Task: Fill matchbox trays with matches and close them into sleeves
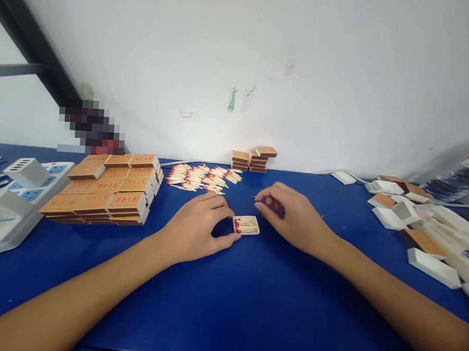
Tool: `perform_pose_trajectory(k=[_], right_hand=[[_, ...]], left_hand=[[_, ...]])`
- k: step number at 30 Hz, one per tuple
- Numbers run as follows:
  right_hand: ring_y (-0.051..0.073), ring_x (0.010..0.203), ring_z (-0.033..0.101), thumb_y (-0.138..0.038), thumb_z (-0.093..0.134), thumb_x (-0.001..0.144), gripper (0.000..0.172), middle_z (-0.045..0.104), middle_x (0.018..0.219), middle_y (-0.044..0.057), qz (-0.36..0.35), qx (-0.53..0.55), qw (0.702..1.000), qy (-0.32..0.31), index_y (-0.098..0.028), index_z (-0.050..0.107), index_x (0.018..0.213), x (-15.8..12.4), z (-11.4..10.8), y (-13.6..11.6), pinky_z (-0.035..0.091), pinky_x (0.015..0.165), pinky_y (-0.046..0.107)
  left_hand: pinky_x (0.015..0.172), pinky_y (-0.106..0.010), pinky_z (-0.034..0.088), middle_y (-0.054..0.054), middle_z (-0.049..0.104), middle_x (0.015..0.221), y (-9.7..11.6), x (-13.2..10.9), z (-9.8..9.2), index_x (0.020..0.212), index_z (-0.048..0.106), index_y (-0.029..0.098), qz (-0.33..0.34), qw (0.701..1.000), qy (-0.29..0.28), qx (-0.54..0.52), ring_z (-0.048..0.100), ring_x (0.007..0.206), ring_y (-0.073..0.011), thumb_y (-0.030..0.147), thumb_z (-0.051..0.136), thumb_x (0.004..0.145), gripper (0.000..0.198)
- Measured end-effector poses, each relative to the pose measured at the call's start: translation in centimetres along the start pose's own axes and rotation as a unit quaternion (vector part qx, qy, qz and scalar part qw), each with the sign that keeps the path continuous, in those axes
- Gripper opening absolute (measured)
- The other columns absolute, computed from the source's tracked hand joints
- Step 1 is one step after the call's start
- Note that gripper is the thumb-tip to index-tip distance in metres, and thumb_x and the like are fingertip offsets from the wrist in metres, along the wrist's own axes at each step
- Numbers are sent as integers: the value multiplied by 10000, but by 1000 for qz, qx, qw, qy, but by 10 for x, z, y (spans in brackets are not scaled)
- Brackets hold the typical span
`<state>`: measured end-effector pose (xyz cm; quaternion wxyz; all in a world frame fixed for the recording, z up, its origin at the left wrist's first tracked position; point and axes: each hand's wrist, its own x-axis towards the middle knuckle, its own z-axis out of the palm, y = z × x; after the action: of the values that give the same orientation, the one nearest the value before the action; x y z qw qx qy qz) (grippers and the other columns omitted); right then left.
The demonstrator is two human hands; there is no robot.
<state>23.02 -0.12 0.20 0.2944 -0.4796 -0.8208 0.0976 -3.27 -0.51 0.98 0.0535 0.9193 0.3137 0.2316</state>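
Note:
A small white matchbox tray (258,232) lies on the blue table in front of me, with red-tipped matches (246,226) in it. My left hand (199,225) grips the tray's left end between thumb and fingers. Just above and to the right of the tray, my right hand (298,214) is closed in a pinch. The red head of a match (254,197) pokes out at its fingertips; the rest of that match is hidden by the fingers. Beyond my left hand, a spread of loose matches (202,177) lies near the wall.
Stacked orange matchboxes (102,188) stand at left, beside a white power strip (21,220). Smaller matchbox stacks (258,160) sit against the wall (324,70). To the right are scattered white trays (433,267), orange sleeves (423,242) and a plastic package (453,236).

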Motion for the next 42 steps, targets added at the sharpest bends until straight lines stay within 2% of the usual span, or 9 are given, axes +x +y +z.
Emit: perform_pose_trajectory(k=[2, 6, 9, 15, 19, 22, 27, 34, 42], right_hand=[[220, 882, 601, -289, 623, 972, 152, 633, 1014, 76, 21, -44, 999, 18, -202, 660, 1092, 6, 0, 16, 486, 802, 365], [252, 901, 601, -307, 595, 990, 142, 644, 933, 88, 73, -83, 993, -31, -192, 643, 922, 17, 0, 34, 468, 792, 372], [229, 861, 607, -281, 579, 1008, 168, 659, 906, 77, 98, -86, 990, -61, -195, 623, 871, 29, 3, 24, 445, 752, 340], [220, 900, 641, -266, 567, 1022, 142, 709, 1014, 87, 143, -147, 978, -29, -191, 636, 923, 62, 26, -11, 421, 750, 333], [242, 962, 661, -260, 523, 1032, 171, 716, 1077, 113, 137, -181, 973, -27, -186, 644, 937, 77, 44, -19, 424, 747, 340], [237, 981, 660, -251, 546, 1022, 123, 712, 1093, 107, 116, -184, 976, -13, -188, 644, 985, 81, 49, -19, 426, 751, 331], [231, 1000, 646, -247, 584, 1014, 92, 688, 1109, 85, 74, -181, 980, -23, -206, 666, 1020, 85, 49, -17, 429, 777, 328], [234, 1010, 644, -258, 605, 1012, 112, 688, 1101, 95, 76, -183, 980, -27, -192, 685, 969, 90, 49, -13, 434, 798, 328], [256, 1029, 664, -252, 537, 1047, 166, 691, 1134, 149, 82, -198, 973, -80, -158, 665, 998, 85, 38, -12, 453, 813, 335]], left_hand=[[938, -410, 547, -72, 707, 1004, 0, 0, 0, 1055, 740, 179, 1, 1000, -1, -1, 654, 1020, -254, 395, 729, 941, 245], [935, -409, 546, -72, 710, 1004, 0, 0, -1, 1046, 743, 176, 5, 1000, 4, -6, 653, 1008, -250, 398, 727, 942, 245], [925, -412, 550, -72, 714, 1004, 0, -1, -1, 1056, 744, 165, 2, 1000, 7, -17, 653, 993, -246, 388, 737, 935, 254], [926, -419, 551, -75, 719, 1004, -1, -2, -3, 1050, 743, 162, 5, 1000, 11, -19, 651, 988, -250, 371, 740, 928, 243], [932, -422, 550, -73, 723, 998, -3, -1, -3, 1041, 744, 163, 7, 1000, 10, -17, 650, 1001, -255, 370, 740, 927, 236], [930, -417, 550, -79, 721, 988, -3, -2, -3, 1036, 750, 158, 8, 1000, 13, -13, 651, 1000, -256, 369, 739, 929, 236], [924, -413, 551, -78, 718, 976, -3, -2, -4, 1031, 751, 166, 3, 1000, 10, -11, 654, 996, -257, 369, 741, 928, 227], [918, -406, 549, -75, 715, 976, -5, -2, -4, 1008, 744, 167, 7, 1000, 14, -7, 650, 996, -251, 375, 732, 934, 221], [945, -427, 542, -78, 722, 1010, -8, -2, -4, 1031, 728, 180, -7, 1000, 15, 1, 651, 1028, -267, 379, 736, 929, 223]])
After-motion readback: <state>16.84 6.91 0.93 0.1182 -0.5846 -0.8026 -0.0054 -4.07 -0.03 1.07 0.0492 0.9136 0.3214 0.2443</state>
